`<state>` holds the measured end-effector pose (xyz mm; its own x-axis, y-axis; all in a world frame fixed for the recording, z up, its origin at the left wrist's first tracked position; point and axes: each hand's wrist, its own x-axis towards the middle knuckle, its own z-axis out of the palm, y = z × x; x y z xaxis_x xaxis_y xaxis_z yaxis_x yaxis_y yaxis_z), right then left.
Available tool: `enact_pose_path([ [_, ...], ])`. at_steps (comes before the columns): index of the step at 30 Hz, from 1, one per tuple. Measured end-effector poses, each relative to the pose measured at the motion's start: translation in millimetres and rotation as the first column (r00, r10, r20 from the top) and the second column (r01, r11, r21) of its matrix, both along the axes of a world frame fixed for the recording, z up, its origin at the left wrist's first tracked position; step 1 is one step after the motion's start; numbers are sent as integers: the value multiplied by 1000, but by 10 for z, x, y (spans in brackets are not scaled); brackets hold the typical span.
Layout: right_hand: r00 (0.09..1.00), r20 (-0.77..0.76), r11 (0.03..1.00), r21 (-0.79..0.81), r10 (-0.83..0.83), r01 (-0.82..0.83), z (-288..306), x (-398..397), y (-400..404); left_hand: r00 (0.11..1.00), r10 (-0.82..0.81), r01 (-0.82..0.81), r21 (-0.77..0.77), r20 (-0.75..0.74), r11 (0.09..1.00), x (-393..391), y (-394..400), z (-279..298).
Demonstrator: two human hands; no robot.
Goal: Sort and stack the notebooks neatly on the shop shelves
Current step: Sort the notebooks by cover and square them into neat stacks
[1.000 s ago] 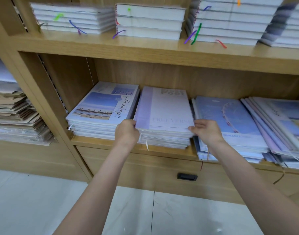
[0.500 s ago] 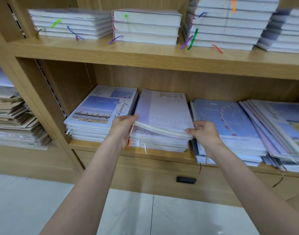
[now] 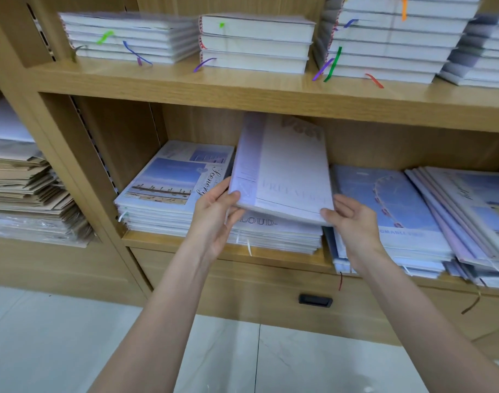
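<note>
Both hands: left hand (image 3: 214, 214) and right hand (image 3: 353, 222) pinch the lilac notebook (image 3: 282, 177) by its near corners.
With only corner grips, it could be dropped onto the stack (image 3: 276, 236) beneath and left crooked.

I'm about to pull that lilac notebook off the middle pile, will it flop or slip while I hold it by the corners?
The lilac notebook probably stays fairly stiff: tilted up, held only at its near corners by the left hand and right hand, it shows no sag. Its cover looks glossy, perhaps film-wrapped, so it may slip. It seems thin, so likely light.
</note>
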<state>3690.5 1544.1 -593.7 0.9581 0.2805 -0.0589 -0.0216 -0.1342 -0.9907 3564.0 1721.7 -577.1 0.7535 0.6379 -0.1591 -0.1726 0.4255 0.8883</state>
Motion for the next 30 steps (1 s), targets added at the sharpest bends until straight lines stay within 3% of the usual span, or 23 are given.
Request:
enact_pose_path([
  [2,999,40,999,-39,6,-4,-14,-27,50,994,36,-17,187,-102,982,-6,35,-85],
  [4,998,65,993,-116,-8,15,-60,-21,99,933,131,89,568,-335,818,28,103,-145],
  [6,996,87,984,-170,-36,51,-98,-24,120,855,249,204,736,-455,645,28,108,-210],
  [8,991,128,975,-217,-21,49,-121,-36,134,854,280,194,768,-439,610,-46,103,-315],
  [14,959,249,929,-368,133,-33,-163,-135,65,908,221,102,698,-357,709,-189,92,-615],
  [18,929,295,876,-479,223,-58,-172,-233,-4,931,211,73,720,-297,690,-146,116,-553],
  [25,919,329,878,-477,217,-36,-175,-246,-15,896,294,101,797,-333,595,-46,196,-585],
  [30,908,318,843,-533,273,-66,-181,-173,-21,884,220,216,778,-412,589,-63,214,-682],
])
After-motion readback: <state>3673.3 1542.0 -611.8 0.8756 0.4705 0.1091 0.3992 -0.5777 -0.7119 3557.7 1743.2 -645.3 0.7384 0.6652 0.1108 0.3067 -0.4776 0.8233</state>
